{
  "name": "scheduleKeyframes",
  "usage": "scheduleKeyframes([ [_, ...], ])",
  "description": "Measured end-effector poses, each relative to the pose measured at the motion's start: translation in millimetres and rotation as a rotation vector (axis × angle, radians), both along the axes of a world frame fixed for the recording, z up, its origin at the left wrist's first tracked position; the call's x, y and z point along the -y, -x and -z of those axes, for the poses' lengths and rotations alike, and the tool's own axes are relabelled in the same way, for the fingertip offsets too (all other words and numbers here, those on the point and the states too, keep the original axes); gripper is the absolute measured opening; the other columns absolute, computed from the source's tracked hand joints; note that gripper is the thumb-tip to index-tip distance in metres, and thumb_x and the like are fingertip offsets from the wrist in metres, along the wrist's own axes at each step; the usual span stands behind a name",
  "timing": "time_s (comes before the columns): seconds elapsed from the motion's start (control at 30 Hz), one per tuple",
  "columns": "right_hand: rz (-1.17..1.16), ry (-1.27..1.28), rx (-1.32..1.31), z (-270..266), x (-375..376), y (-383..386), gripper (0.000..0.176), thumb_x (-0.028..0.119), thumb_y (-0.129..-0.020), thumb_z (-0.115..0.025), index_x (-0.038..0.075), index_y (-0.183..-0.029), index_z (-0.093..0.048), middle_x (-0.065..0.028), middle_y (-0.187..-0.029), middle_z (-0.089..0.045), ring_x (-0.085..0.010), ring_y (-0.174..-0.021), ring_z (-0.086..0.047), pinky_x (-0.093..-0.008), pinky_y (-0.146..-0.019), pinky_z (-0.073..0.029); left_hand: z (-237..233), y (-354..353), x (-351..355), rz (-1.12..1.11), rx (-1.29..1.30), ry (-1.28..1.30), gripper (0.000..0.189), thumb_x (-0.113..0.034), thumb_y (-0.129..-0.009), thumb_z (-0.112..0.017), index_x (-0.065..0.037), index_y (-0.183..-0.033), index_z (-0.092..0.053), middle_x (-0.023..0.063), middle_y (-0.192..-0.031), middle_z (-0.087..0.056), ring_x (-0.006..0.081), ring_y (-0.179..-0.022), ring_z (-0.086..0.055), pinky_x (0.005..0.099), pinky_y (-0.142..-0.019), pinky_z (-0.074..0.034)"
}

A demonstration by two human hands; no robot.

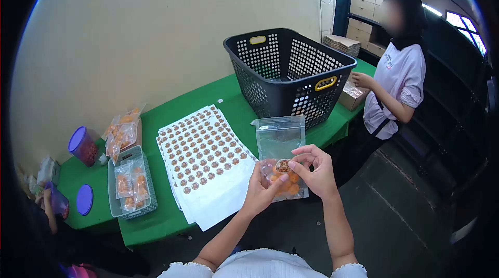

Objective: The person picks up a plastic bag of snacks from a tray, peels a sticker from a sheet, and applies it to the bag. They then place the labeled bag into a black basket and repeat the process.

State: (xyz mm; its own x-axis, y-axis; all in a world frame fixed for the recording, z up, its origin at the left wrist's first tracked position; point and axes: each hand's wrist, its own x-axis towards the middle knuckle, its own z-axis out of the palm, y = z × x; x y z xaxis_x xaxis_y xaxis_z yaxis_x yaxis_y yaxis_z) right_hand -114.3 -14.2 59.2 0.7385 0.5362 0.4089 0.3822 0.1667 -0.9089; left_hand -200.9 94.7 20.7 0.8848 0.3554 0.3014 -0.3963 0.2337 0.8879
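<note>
A clear zip pouch [280,135] with orange round snacks inside is held up over the table's front edge. My left hand [260,192] grips its lower left side, thumb across the front. On the pouch's front shows a round brown label sticker [283,166]. My right hand [317,174] has thumb and index finger closed at the sticker's right edge, the other fingers curled behind. Just left of the pouch lie stacked sheets of round stickers [208,148], with a bare white patch at their lower end.
A black perforated basket [270,88] stands behind the pouch. A grey tray [150,208] of filled bags, more packed bags [125,131] and a purple-lidded jar [86,148] sit left on the green table [171,226]. A person [395,75] stands right by a cardboard box [353,98]; another is far left.
</note>
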Motion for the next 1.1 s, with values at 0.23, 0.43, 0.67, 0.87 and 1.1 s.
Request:
scheduleKeyframes([
  [0.23, 0.068, -0.058, 0.001, 15, 12, -11, 0.019, 0.001, -0.067, -0.062, 0.001, -0.084, -0.054, -0.0008, -0.068, -0.059, 0.0011, -0.046, -0.034, -0.0141, -0.043, -0.028, 6, -19, 12, -0.017, -0.058, -0.026, 0.032, -0.011, -0.079, -0.057, 0.001, -0.102, -0.037, 0.0104, -0.094, -0.049, 0.0123, -0.082, -0.054, 0.0224, -0.065, -0.047],
  [0.43, 0.388, -0.150, 0.397, 42, 2, -3, 0.015, 0.002, -0.064, -0.063, 0.005, -0.077, -0.056, -0.0001, -0.062, -0.056, -0.0101, -0.047, -0.040, -0.0212, -0.045, -0.034, 14, -23, 7, -0.005, -0.002, -0.043, 0.029, -0.007, -0.079, -0.056, 0.001, -0.101, -0.038, 0.0102, -0.094, -0.049, 0.0125, -0.082, -0.053, 0.0232, -0.067, -0.047],
  [0.67, 0.497, -0.084, 0.225, 49, -22, 17, 0.052, 0.011, -0.057, -0.073, 0.004, -0.100, -0.045, -0.0108, -0.102, -0.040, -0.0138, -0.086, -0.042, -0.0269, -0.070, -0.038, 11, 2, -18, -0.023, -0.099, -0.091, 0.030, -0.006, -0.079, -0.055, -0.001, -0.104, -0.039, 0.0089, -0.098, -0.049, 0.0119, -0.086, -0.051, 0.0236, -0.069, -0.045],
  [0.87, -0.185, -0.143, -0.454, 74, -53, 27, 0.021, 0.014, -0.073, -0.065, -0.001, -0.085, -0.055, -0.0032, -0.079, -0.057, -0.0077, -0.072, -0.053, -0.0218, -0.068, -0.043, 25, 27, -49, 0.024, -0.230, -0.101, 0.028, -0.015, -0.083, -0.051, 0.000, -0.106, -0.044, 0.0078, -0.103, -0.049, 0.0129, -0.093, -0.048, 0.0270, -0.073, -0.044],
  [1.1, -0.019, 0.034, -0.195, 93, -97, 46, 0.016, 0.014, -0.078, -0.059, -0.001, -0.081, -0.057, -0.0014, -0.073, -0.057, -0.0047, -0.065, -0.051, -0.0195, -0.059, -0.043, 24, 43, -87, -0.149, -0.363, -0.169, 0.020, -0.015, -0.080, -0.055, 0.002, -0.091, -0.054, 0.0067, -0.083, -0.057, 0.0088, -0.073, -0.052, 0.0209, -0.063, -0.042],
])
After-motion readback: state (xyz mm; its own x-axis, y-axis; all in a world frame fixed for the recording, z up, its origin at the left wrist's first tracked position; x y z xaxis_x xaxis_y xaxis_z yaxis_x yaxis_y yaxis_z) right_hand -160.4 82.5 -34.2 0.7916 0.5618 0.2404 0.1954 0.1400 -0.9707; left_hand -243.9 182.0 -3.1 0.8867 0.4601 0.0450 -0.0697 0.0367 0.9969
